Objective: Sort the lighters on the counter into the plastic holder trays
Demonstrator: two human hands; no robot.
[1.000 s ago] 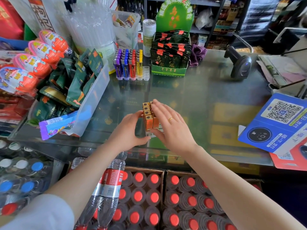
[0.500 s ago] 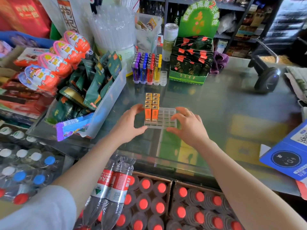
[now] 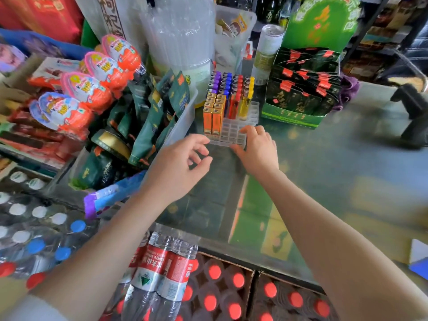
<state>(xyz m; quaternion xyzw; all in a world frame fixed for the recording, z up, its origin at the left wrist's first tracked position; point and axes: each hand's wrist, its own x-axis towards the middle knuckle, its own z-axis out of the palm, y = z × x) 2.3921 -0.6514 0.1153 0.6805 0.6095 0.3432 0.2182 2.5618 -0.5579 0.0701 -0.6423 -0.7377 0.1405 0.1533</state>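
Note:
A clear plastic holder tray (image 3: 231,134) stands on the glass counter with two rows of orange lighters (image 3: 213,112) upright in its left slots; its right slots hold nothing. Right behind it, touching or nearly so, a second tray (image 3: 253,110) carries purple, blue, red and yellow lighters (image 3: 231,89). My right hand (image 3: 257,149) rests against the near tray's front right corner, fingers on its edge. My left hand (image 3: 178,165) hovers just in front of the tray's left corner, fingers loosely curled and holding nothing.
A clear bin of green snack packets (image 3: 148,117) crowds the left side. A green display box of dark sachets (image 3: 298,89) stands to the right of the trays. A black scanner (image 3: 414,112) sits far right. Bottled drinks (image 3: 162,274) lie below the counter's front edge.
The tray with orange lighters has slid away from me, up against the tray of coloured lighters. Both hands followed it forward; my left hand has come off its corner.

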